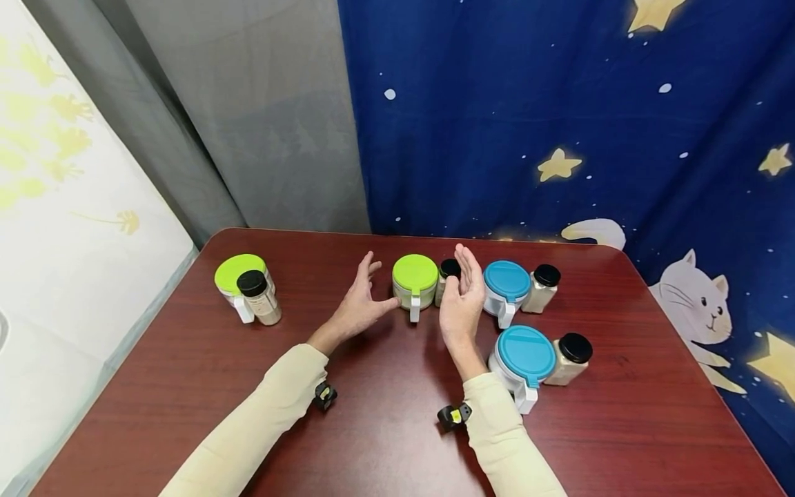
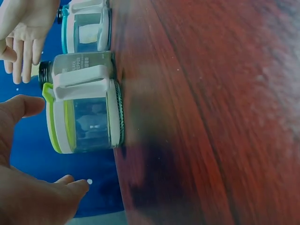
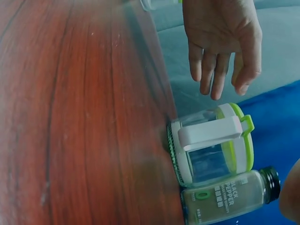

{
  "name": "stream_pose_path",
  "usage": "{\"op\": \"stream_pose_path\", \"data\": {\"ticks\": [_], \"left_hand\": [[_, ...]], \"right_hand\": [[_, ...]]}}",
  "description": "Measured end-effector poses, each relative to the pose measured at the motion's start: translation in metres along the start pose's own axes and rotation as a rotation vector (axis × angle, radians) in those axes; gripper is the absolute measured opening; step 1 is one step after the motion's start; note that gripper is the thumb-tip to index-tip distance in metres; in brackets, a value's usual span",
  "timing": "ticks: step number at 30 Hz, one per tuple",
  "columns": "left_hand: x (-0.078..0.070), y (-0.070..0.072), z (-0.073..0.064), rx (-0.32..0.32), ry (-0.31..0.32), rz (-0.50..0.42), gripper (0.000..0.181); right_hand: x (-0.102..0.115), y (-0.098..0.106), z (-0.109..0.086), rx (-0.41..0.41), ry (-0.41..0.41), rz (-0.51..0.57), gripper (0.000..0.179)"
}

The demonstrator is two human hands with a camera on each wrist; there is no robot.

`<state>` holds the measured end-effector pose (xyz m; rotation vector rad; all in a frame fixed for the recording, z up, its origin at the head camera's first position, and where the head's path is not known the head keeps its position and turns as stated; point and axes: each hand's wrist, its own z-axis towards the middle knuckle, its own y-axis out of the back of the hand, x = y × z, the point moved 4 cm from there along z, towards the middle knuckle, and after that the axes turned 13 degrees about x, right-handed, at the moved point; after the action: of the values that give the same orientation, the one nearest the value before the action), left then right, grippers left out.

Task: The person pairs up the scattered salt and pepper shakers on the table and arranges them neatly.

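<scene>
In the head view, a clear jar with a green lid and white handle (image 1: 415,273) stands mid-table between my two hands. A black pepper bottle (image 3: 225,199) with a black cap is close against its right side. My left hand (image 1: 359,304) is just left of the jar, fingers spread and thumb toward it; whether the thumb touches is unclear. To the right, my right hand (image 1: 462,300) stands upright with straight fingers and partly hides the bottle. Neither hand grips anything. The left wrist view shows the same jar (image 2: 91,123) beyond the left thumb.
Another green-lidded jar (image 1: 239,266) with a black-capped bottle (image 1: 263,304) stands at far left. On the right are two blue-lidded jars, one behind (image 1: 506,279) and one nearer (image 1: 526,353), each beside a black-capped bottle (image 1: 540,297). Curtains hang behind the red-brown table (image 1: 385,428).
</scene>
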<state>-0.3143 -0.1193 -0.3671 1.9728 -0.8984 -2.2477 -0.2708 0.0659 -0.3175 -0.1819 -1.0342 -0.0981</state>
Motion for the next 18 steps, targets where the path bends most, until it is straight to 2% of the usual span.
{"op": "stream_pose_path", "data": {"ticks": [3,8,18], "left_hand": [[-0.001,0.002,-0.004,-0.018,-0.004,-0.013,0.108],[-0.005,0.005,-0.009,-0.023,-0.012,0.025,0.106],[-0.006,0.017,-0.022,-0.049,-0.087,-0.024,0.094]], "right_hand": [[0.001,-0.002,-0.001,0.019,0.018,0.035,0.051],[0.001,-0.007,-0.004,0.056,0.036,0.102,0.05],[0.004,-0.021,-0.009,0.152,0.058,0.095,0.05]]}}
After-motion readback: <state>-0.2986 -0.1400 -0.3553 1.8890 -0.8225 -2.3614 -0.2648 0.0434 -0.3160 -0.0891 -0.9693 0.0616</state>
